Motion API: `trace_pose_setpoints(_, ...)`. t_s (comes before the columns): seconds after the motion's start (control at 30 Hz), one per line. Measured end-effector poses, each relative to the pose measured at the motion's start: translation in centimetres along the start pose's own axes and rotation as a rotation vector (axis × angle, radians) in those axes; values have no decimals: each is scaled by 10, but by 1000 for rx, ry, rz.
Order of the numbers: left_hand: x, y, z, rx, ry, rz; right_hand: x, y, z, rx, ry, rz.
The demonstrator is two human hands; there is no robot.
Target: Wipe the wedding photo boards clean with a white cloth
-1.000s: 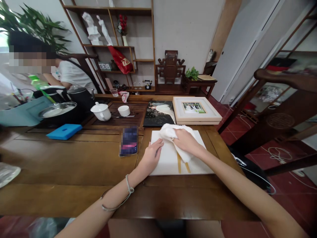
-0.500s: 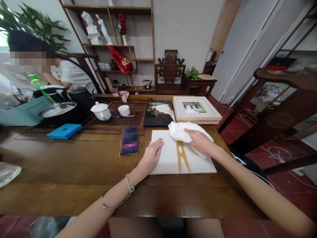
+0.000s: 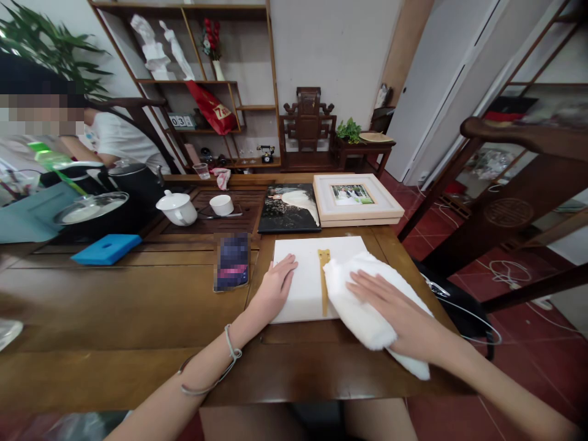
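A white board (image 3: 303, 275) with a gold shape (image 3: 324, 278) on its face lies flat on the table in front of me. My left hand (image 3: 276, 283) rests on the board's left side, fingers stretched out, holding nothing. Over the board's right part is a bunched white towel (image 3: 362, 306), partly hiding the gold shape and hanging past the board's near edge. My right hand (image 3: 390, 306) holds the towel down with its fingers laid along it; the thumb is hidden.
Behind the board lie a dark photo panel (image 3: 289, 208) and a pale framed photo (image 3: 358, 199). A phone (image 3: 231, 262), a blue block (image 3: 106, 249), a white lidded cup (image 3: 177, 208) and a small white bowl (image 3: 221, 205) are to the left. A chair (image 3: 519, 202) stands at the right; a person (image 3: 114, 135) sits far left.
My right hand has drawn the towel from the board's far edge toward me and to the right, uncovering the far end of the gold shape. My left hand stays on the board.
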State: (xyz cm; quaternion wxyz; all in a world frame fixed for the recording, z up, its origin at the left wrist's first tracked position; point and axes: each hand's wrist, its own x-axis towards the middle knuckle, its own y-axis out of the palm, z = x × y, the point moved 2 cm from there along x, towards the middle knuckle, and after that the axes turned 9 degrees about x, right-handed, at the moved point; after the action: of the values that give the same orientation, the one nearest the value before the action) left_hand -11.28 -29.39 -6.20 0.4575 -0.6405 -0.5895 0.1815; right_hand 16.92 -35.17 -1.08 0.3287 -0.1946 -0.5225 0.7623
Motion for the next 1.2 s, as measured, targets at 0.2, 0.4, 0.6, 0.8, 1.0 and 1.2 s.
trace_pose_setpoints(0.2,0,-2,1,-6,16,19,74,-13,-62,11,54,-36)
trace_pose_setpoints(0.4,0,-3,1,4,13,21,93,-14,-64,-92,74,-60)
trace_pose_setpoints(0.6,1,-1,0,2,1,21,17,-1,-7,-141,-16,67)
trace_pose_setpoints(0.8,0,0,1,-6,-8,21,-5,-4,-7,-56,-30,79)
trace_pose_setpoints(1.0,1,-1,0,6,-2,30,61,-17,-61,-42,113,14)
trace_pose_setpoints(1.2,0,-1,1,27,6,25,83,-19,-66,-119,105,84)
